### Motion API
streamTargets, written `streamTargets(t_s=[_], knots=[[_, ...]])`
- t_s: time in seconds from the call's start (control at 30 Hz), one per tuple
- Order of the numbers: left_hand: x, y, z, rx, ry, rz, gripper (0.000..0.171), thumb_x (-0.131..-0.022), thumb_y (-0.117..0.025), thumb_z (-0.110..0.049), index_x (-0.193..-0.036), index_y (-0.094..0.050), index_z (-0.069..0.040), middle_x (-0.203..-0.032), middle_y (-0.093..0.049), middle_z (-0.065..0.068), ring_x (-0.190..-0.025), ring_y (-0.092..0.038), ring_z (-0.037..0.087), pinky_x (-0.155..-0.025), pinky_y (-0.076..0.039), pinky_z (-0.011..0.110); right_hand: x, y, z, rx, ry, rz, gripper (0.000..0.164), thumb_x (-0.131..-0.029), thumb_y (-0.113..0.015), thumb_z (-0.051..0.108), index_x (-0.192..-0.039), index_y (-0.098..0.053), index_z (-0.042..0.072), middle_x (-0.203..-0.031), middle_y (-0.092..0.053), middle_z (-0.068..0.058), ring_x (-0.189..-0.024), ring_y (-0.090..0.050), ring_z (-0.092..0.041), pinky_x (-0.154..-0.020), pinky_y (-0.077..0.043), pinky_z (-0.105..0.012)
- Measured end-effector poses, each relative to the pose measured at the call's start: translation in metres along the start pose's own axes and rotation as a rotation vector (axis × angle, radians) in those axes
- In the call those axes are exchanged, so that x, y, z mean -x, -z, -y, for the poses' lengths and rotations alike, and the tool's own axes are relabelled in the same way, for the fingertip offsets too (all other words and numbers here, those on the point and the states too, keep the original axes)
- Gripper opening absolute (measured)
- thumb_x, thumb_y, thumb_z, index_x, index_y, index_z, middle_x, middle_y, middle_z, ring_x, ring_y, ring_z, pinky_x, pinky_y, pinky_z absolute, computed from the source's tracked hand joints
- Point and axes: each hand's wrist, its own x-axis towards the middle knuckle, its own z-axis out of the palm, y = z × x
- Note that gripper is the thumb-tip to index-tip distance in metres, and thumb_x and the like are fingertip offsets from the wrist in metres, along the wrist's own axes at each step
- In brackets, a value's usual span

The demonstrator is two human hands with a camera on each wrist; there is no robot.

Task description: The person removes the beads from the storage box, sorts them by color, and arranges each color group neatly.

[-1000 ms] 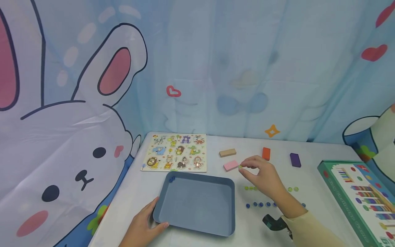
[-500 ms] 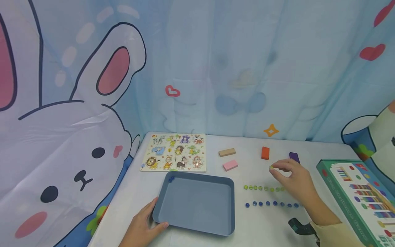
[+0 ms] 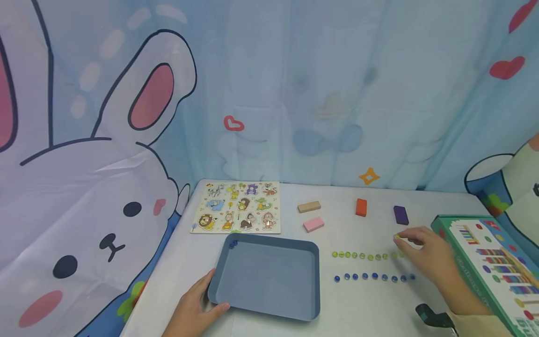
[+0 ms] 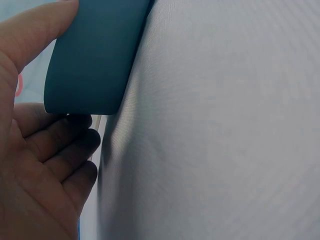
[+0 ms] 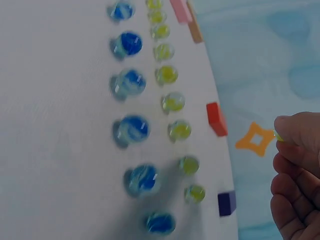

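Note:
My right hand [image 3: 435, 257] pinches a small yellow-green marble [image 5: 278, 135] between thumb and forefinger, above the right end of a row of yellow-green marbles [image 3: 362, 256]. In the right wrist view the other fingers curl in below it. Nearer to me runs a row of blue marbles [image 3: 375, 276] with white swirls. At the lower left, my left hand [image 3: 191, 306] grips the corner of a blue-grey tray [image 3: 269, 281], thumb on its near side and fingers along its left side. Several blue marbles [image 3: 233, 244] lie in the tray's far left corner.
An animal puzzle board [image 3: 236, 207] lies behind the tray. Wooden blocks stand along the back: tan [image 3: 309, 207], pink [image 3: 313, 224], orange [image 3: 361, 207] and purple [image 3: 401, 215]. A green game box [image 3: 484, 267] lies at the right edge, close beside my right forearm.
My right hand has moved right with the pinched marble, from near the pink block to the right end of the yellow-green row. The left hand and tray stay in place.

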Motion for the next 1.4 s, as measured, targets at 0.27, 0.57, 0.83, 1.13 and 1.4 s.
streamTargets(t_s=[0.27,0.57,0.83,1.13,1.4], knots=[[0.001,0.0,0.001,-0.011,-0.003,-0.011,0.104,-0.081,-0.078,-0.071,-0.16,-0.043,-0.012,-0.159,-0.052,0.015,-0.146,-0.051,0.04,-0.116,-0.046,0.06,0.002,-0.001,-0.031,0.054,-0.139,0.088,0.03,-0.095,-0.077,0.023,-0.114,-0.075,0.0,-0.123,-0.067,-0.03,-0.109,-0.063,-0.05,-0.084,-0.056,-0.064],[0.002,-0.002,0.002,-0.01,-0.008,-0.03,0.104,-0.081,-0.078,-0.07,-0.16,-0.044,-0.011,-0.158,-0.053,0.015,-0.145,-0.052,0.039,-0.115,-0.048,0.059,0.008,-0.001,-0.042,0.059,-0.192,0.11,0.032,-0.094,-0.074,0.021,-0.116,-0.073,-0.002,-0.121,-0.067,-0.031,-0.105,-0.062,-0.046,-0.08,-0.053,-0.058],[0.002,-0.001,0.001,0.004,-0.004,-0.011,0.105,-0.081,-0.079,-0.069,-0.16,-0.043,-0.01,-0.159,-0.052,0.015,-0.146,-0.05,0.04,-0.116,-0.047,0.058,0.008,-0.008,-0.055,0.085,-0.22,0.167,0.034,-0.094,-0.075,0.02,-0.118,-0.071,-0.004,-0.117,-0.066,-0.03,-0.103,-0.063,-0.045,-0.081,-0.054,-0.056],[0.001,-0.004,0.001,0.022,0.031,-0.015,0.108,-0.078,-0.08,-0.071,-0.16,-0.043,-0.01,-0.159,-0.051,0.015,-0.148,-0.049,0.039,-0.118,-0.045,0.059,0.009,-0.013,-0.06,0.116,-0.196,0.164,0.031,-0.091,-0.077,0.017,-0.113,-0.073,-0.004,-0.112,-0.068,-0.028,-0.101,-0.063,-0.044,-0.081,-0.053,-0.056],[0.001,-0.002,-0.001,0.016,0.032,-0.003,0.108,-0.079,-0.079,-0.071,-0.161,-0.042,-0.01,-0.16,-0.051,0.015,-0.148,-0.048,0.04,-0.119,-0.044,0.059,0.011,-0.006,-0.054,0.092,-0.232,0.158,0.042,-0.095,-0.075,0.026,-0.125,-0.07,-0.002,-0.129,-0.062,-0.032,-0.115,-0.057,-0.052,-0.089,-0.051,-0.066]])
